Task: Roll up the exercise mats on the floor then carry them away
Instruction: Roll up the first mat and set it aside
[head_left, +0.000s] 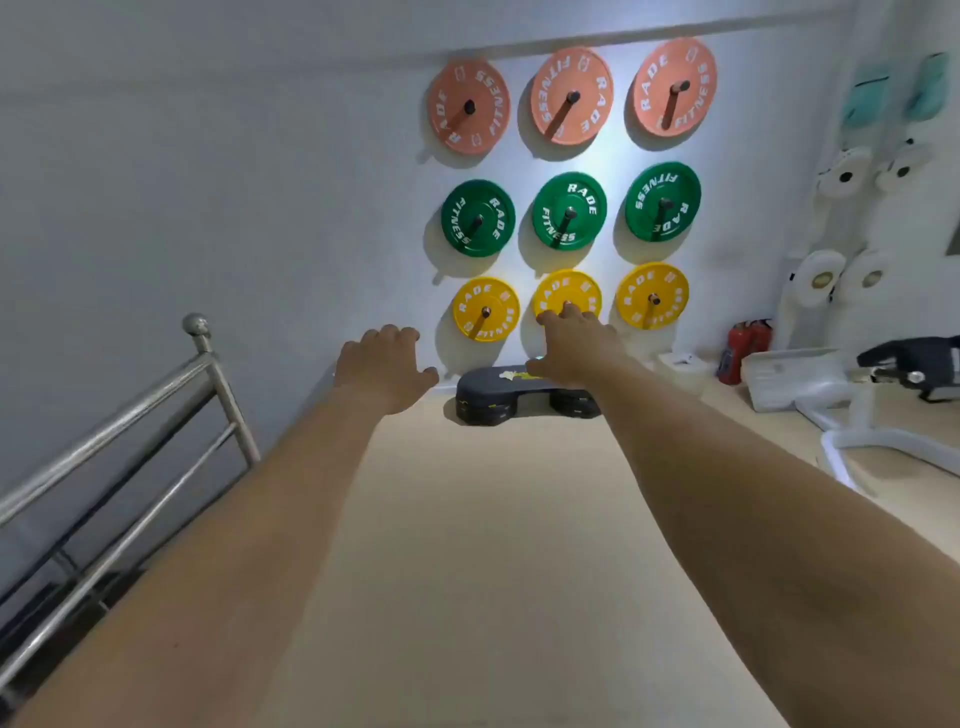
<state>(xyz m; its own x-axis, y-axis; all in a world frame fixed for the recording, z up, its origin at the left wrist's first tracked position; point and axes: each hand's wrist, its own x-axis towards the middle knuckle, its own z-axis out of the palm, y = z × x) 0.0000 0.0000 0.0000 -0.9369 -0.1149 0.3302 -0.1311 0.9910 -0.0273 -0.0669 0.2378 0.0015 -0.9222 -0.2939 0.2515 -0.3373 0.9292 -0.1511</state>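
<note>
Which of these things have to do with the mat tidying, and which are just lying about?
Part of the job: left hand, right hand, both stretched forward holding nothing. No mat shows in this view.

Just about: weight plates on the wall, dark step platform, red fire extinguisher, steel railing, white machine frame.

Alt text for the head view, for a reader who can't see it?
A person's left hand and right hand reach forward, empty, fingers loosely curled, over a beige floor. Ahead, nine weight plates hang on the wall above a black step; a steel railing stands at left.
</note>
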